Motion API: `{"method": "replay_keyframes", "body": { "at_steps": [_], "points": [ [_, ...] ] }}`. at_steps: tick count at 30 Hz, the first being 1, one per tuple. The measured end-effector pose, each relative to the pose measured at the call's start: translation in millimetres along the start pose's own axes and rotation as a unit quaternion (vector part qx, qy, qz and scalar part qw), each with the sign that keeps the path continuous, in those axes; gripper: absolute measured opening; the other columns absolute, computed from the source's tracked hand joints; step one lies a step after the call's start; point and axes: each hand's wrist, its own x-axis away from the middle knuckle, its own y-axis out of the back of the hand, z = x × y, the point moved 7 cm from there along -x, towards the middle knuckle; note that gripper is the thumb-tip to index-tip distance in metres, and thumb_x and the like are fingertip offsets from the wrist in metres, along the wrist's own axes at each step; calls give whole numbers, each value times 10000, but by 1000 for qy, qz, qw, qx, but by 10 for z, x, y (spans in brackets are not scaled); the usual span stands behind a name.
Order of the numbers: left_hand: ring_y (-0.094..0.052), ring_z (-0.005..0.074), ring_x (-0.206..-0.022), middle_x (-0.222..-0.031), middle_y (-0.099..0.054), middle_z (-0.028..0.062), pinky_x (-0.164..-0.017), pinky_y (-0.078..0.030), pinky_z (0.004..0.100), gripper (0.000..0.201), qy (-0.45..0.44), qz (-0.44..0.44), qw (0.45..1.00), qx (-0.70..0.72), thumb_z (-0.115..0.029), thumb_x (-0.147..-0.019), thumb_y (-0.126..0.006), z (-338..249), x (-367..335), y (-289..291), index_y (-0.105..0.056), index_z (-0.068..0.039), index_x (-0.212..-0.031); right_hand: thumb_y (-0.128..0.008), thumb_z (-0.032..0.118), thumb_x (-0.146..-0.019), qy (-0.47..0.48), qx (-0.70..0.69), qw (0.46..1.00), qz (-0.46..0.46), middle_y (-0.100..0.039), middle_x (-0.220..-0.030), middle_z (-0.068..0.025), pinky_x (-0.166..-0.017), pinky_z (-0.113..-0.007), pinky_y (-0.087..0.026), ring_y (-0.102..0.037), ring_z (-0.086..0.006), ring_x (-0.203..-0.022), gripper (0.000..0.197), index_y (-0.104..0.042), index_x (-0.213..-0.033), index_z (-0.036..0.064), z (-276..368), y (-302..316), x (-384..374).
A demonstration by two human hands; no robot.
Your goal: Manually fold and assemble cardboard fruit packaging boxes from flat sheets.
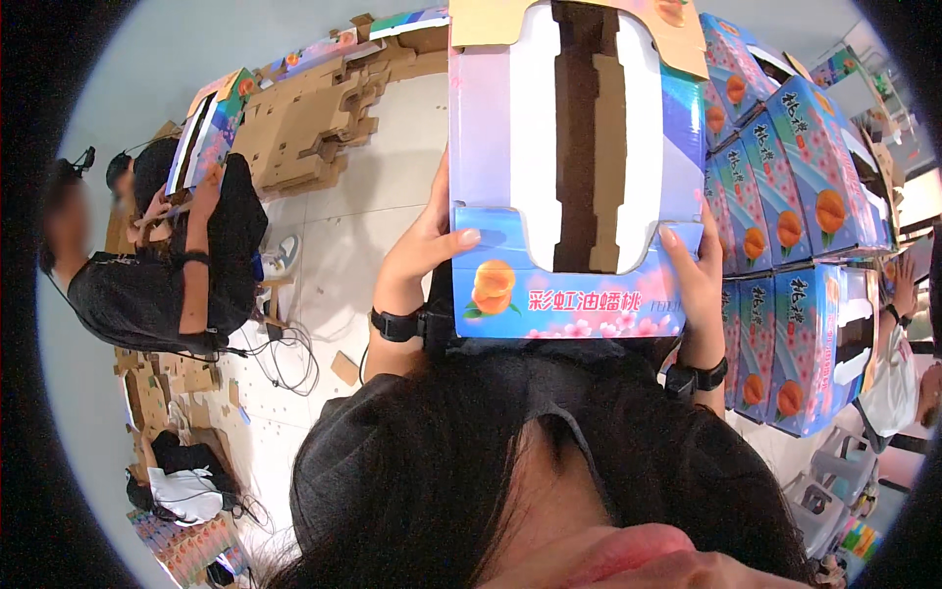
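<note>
brown cardboard sheets [299, 128], upper left | co-worker in black [132, 294], left | stacked blue boxes [788, 226], right

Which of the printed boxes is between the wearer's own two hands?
The large box at top centre, left hand and right hand gripping its opposite sides. The stacked boxes stand at right; the upper-left box is with a co-worker.

- Left hand [430, 239] and right hand [695, 260] grip a blue-and-pink printed carton [535, 187] at opposite sides, thumbs on its front panel.
- Carton's white flaps part along a long gap, brown cardboard visible within.
- Black wristbands [400, 326] on both wrists.
- At right, similar cartons [795, 216] stacked in tiers.
- At left, a seated co-worker [147, 299] in dark clothing holds another carton [204, 142].
- Beyond, flattened brown cardboard [294, 128] lies on a pale tiled floor [339, 221].
</note>
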Motion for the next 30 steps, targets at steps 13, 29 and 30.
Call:
{"method": "replay_keyframes", "body": {
  "at_steps": [13,29,30],
  "points": [
    [-373,247,-1326,-1438,-381,167,-1092,-290,349,868,89,-59,994,19,-246,-801,-661,-162,-185,-148,-196,9,-1488,-729,544,-614,300,497,734,353,-485,-1351,-172,-1138,-557,-153,-370,-329,-1350,984,-412,-1413,66,967,-904,431],
    [-380,291,-1333,-1469,-338,198,-1093,-304,414,870,40,-49,997,32,-531,-900,-535,40,-113,15,-143,-53,-1512,-740,463,-551,381,478,704,361,-546,-733,-54,-1155,-578,-167,-566,-241,-866,617,-576,-961,32,1031,-861,230],
    [-380,291,-1333,-1469,-338,198,-1093,-304,414,870,41,-46,998,33,-531,-900,-535,27,-114,2,-143,-53,-1512,-741,464,-542,386,482,704,350,-555,-748,-53,-1150,-578,-173,-574,-238,-878,631,-578,-969,29,1101,-837,259]
  ]
}}
